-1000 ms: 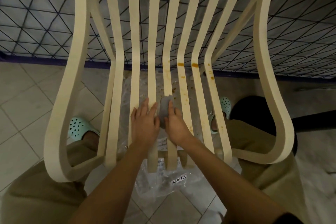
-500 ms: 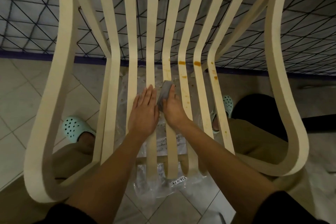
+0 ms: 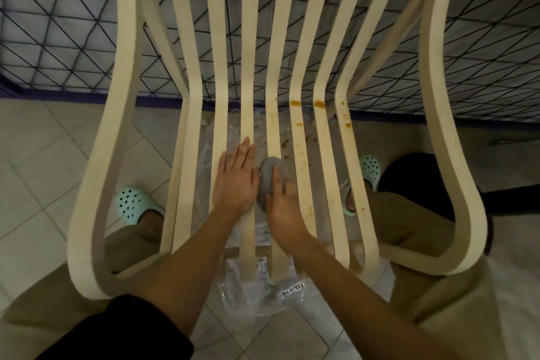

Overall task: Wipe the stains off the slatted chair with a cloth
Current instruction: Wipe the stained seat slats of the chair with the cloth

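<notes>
Cloth [image 3: 266, 181], grey and wadded, on middle slat of slatted chair [image 3: 248, 67], a little toward 6 o'clock from centre of view. Right hand [image 3: 282, 210] at 5 o'clock of cloth. Bends fingers over wad and presses it on slat, with one finger across top of it. Left hand [image 3: 235, 184] just at 9 o'clock of cloth, nearly touching right hand. Lies flat across two slats, fingers straight and close together, pointing to 12 o'clock.

Orange-brown stains [image 3: 295, 103] at 1 o'clock of cloth, on three slats where seat bends up into back. Smaller drips and smears lower along same slats, at 3 o'clock of cloth.

Clear plastic sheet [image 3: 263, 298] under seat, on tiled floor [image 3: 43, 172], with white label [image 3: 293, 290] at 6 o'clock of hands. Mint clog [image 3: 133, 203] at 8 o'clock of view, second clog [image 3: 370, 168] at 3 o'clock, partly behind slat. Khaki trousers [image 3: 409, 213] below both. Black wire mesh [image 3: 58, 23] at 12 o'clock, behind chair back.
</notes>
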`<state>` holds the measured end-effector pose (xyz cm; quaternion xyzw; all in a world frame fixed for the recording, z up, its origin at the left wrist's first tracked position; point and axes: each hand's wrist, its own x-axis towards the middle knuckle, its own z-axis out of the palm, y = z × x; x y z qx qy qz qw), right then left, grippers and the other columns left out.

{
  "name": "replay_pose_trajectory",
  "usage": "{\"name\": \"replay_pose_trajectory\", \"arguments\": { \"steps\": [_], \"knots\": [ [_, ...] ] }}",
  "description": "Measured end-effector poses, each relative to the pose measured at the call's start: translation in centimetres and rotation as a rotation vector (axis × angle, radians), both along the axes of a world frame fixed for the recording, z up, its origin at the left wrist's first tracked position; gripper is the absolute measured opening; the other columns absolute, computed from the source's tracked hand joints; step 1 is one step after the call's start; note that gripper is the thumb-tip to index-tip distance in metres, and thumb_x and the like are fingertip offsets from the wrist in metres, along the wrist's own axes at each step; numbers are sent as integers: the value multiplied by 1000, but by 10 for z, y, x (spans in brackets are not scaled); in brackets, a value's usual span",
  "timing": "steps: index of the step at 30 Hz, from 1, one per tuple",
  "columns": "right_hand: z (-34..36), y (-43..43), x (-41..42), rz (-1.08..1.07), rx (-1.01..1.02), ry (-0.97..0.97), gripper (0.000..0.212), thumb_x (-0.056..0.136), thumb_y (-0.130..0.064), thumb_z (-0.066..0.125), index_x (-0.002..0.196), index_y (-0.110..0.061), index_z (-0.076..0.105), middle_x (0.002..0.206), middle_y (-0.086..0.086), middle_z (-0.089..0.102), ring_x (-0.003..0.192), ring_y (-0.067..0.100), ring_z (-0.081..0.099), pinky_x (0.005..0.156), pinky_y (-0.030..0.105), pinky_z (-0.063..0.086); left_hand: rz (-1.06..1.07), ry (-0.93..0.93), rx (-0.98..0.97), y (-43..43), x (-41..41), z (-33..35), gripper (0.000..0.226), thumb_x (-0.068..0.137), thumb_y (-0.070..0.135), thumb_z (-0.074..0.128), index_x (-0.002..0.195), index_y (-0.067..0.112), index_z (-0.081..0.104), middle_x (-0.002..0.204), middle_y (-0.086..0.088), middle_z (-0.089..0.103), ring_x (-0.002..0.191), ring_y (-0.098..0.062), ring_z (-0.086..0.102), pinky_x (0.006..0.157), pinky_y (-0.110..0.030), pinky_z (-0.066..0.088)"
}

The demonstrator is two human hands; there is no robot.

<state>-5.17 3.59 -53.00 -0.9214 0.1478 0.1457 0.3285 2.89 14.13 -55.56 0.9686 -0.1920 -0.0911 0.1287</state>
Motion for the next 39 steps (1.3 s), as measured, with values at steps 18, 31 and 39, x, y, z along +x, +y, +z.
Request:
{"name": "replay_pose_trajectory", "arguments": {
  "steps": [18, 31, 39],
  "knots": [
    [1, 7, -48, -9, 37, -10, 72, 105, -20, 36, 148, -25, -21, 151, 10, 21, 101, 19, 57, 74, 22, 50, 14, -24, -50, 0, 2, 4, 61, 99, 40, 6, 154, 19, 23, 163, 4, 12, 148, -14, 16, 122, -38, 9],
    [-12, -6, 34, -73, 1, 12, 66, 104, -27, 37, 155, -19, -5, 146, 18, 28, 111, 32, 52, 94, 43, 48, 24, -25, -8, -5, 3, 3, 59, 100, 40, 9, 155, 19, 20, 163, 2, 10, 150, -18, 11, 122, -38, 9],
    [-7, -21, 99, -9, -101, 24, 70, 104, -16, 38, 155, -18, -10, 150, 22, 23, 112, 33, 54, 88, 36, 49, 51, -17, 15, -5, 4, -4, 59, 101, 40, 17, 156, 21, 8, 164, 0, -1, 151, -19, 1, 122, -39, 10]
  ]
}}
